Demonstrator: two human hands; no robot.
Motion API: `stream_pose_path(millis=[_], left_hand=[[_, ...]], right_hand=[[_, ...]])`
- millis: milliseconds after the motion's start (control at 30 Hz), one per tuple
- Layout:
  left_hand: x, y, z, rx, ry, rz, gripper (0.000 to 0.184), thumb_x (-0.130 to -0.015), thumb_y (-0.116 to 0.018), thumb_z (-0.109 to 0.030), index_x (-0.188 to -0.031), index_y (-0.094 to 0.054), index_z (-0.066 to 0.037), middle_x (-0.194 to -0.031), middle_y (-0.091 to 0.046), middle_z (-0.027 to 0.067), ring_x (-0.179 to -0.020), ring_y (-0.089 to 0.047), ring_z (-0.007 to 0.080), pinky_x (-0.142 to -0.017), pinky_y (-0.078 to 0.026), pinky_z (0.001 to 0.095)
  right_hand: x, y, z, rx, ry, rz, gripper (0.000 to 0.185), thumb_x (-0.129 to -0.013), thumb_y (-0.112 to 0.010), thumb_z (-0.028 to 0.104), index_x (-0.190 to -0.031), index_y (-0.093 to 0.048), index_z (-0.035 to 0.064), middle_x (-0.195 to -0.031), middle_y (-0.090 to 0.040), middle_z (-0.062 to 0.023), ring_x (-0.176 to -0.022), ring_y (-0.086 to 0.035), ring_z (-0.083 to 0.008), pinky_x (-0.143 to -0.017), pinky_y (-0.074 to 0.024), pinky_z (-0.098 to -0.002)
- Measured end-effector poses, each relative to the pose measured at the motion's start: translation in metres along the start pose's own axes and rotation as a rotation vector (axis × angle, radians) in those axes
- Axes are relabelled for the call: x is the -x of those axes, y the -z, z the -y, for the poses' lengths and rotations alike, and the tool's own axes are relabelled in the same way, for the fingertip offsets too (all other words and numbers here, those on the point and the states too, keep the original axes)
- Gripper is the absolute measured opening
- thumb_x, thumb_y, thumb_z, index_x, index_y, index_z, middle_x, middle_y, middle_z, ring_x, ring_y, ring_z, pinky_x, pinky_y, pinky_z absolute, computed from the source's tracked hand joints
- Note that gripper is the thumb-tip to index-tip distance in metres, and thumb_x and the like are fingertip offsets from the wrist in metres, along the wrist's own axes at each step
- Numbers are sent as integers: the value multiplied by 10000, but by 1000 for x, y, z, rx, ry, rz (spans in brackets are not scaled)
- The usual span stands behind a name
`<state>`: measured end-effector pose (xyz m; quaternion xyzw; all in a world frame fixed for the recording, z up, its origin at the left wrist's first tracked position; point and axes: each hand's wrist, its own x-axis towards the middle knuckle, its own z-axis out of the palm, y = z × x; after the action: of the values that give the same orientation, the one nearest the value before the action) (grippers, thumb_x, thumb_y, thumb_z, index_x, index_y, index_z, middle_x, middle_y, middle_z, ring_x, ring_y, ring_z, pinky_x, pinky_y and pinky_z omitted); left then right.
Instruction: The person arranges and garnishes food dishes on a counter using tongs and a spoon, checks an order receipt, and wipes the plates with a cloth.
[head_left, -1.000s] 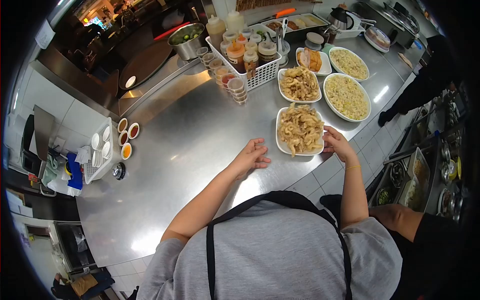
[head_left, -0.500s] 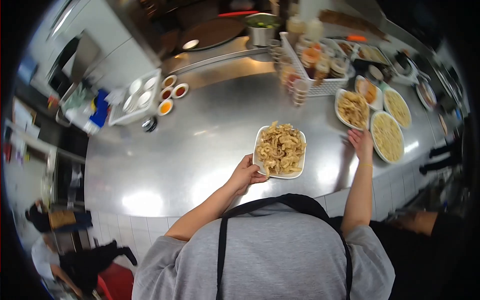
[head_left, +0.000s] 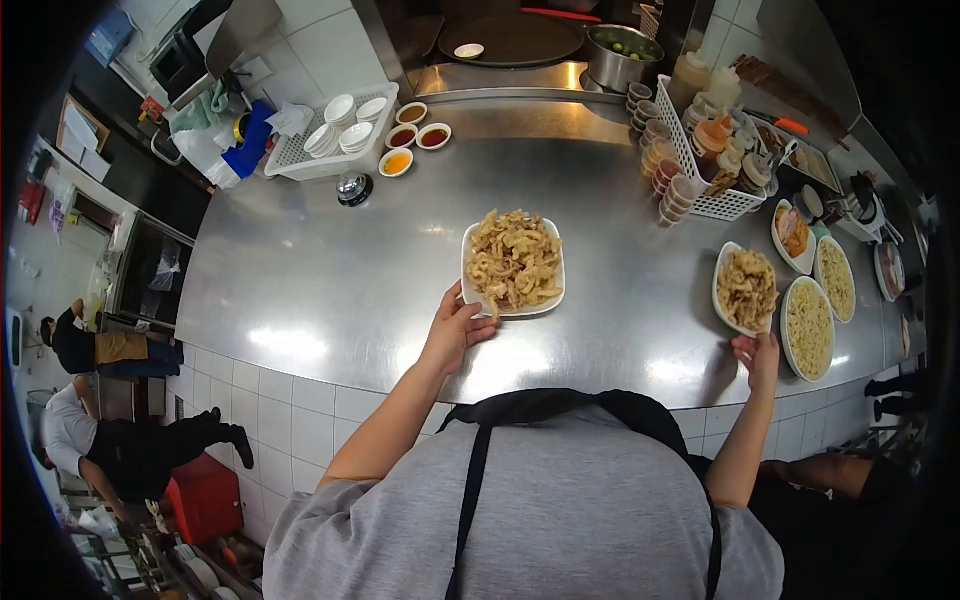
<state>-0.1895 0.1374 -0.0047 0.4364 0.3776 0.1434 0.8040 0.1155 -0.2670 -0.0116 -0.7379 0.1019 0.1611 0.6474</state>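
Observation:
My left hand grips the near left corner of a squarish white plate, its thumb at the rim. Golden battered fried pieces are heaped on it. Over to the right, my right hand holds the near end of a second white plate. This one also carries a pile of fried pieces; part of its underside and some of my fingers are hidden. Just right of it sit two oval plates of pale rice-like food and a dish of orange food.
A white basket of sauce bottles and stacked sauce cups stand back right. Back left are a basket of small dishes, sauce dishes and a call bell. Behind is a steel pot. Two people are far left.
My view has turned, shifting the scene. The right-hand plate has come toward the counter's front, away from the orange dish, with my right hand on it. My left hand keeps hold of its plate.

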Motion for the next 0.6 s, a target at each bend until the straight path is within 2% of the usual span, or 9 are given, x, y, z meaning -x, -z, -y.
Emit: stream_pose_path(millis=[100, 133, 200, 367, 467, 567, 600], left_hand=[[7, -7, 7, 109, 27, 50, 632, -804, -512, -14, -1338, -188, -109, -1119, -406, 101, -835, -596, 209, -670, -541, 278], [11, -13, 9, 105, -25, 40, 684, -786, -536, 7, -1345, -162, -120, -1122, -406, 95, -858, -590, 207, -679, -537, 271], [17, -22, 9, 94, -87, 18, 782, -754, -594, 42, -1355, -125, -134, -1156, -391, 77, -911, -575, 198, -711, -525, 259], [7, -14, 20, 17, -161, 44, 759, -774, -599, 17, -1352, -130, -131, -1205, -364, 71, -919, -575, 195, -722, -525, 268], [2, -9, 21, 18, -166, 84, 736, -789, -580, 18, -1352, -130, -132, -1232, -350, 69, -913, -577, 198, -725, -525, 273], [1, -8, 18, 54, -135, 88, 677, -830, -535, -26, -1357, -123, -135, -1263, -334, 73, -875, -583, 206, -709, -526, 279], [-2, -5, 18, 43, -136, 77, 665, -836, -531, -39, -1357, -128, -132, -1258, -338, 78, -872, -583, 201, -702, -527, 278]], right_hand=[[39, -14, 2, 66, -40, 51, 230, -869, -428, 252, -969, -463, 48, -751, -573, -91, -614, -606, -155, -511, -500, -247], [45, -18, -3, 75, -43, 67, 220, -867, -379, 207, -1009, -444, 52, -753, -577, -103, -613, -616, -165, -482, -500, -241], [58, -31, -6, 69, -57, 140, 215, -865, -364, 187, -1026, -436, 65, -757, -577, -109, -606, -616, -171, -490, -503, -248], [84, -91, -8, -2, -100, 264, 230, -871, -354, 153, -1076, -403, 59, -821, -591, -146, -654, -636, -204, -546, -518, -275], [91, -128, -11, -58, -105, 329, 321, -884, -364, 169, -1185, -304, 77, -890, -580, -159, -716, -638, -223, -595, -520, -293], [94, -154, -6, -113, -113, 441, 283, -898, -377, 157, -1154, -298, 68, -899, -578, -155, -736, -633, -220, -587, -512, -284], [96, -159, 0, -83, -117, 456, 279, -890, -417, 168, -1134, -341, 56, -866, -587, -145, -707, -633, -214, -575, -509, -281]])
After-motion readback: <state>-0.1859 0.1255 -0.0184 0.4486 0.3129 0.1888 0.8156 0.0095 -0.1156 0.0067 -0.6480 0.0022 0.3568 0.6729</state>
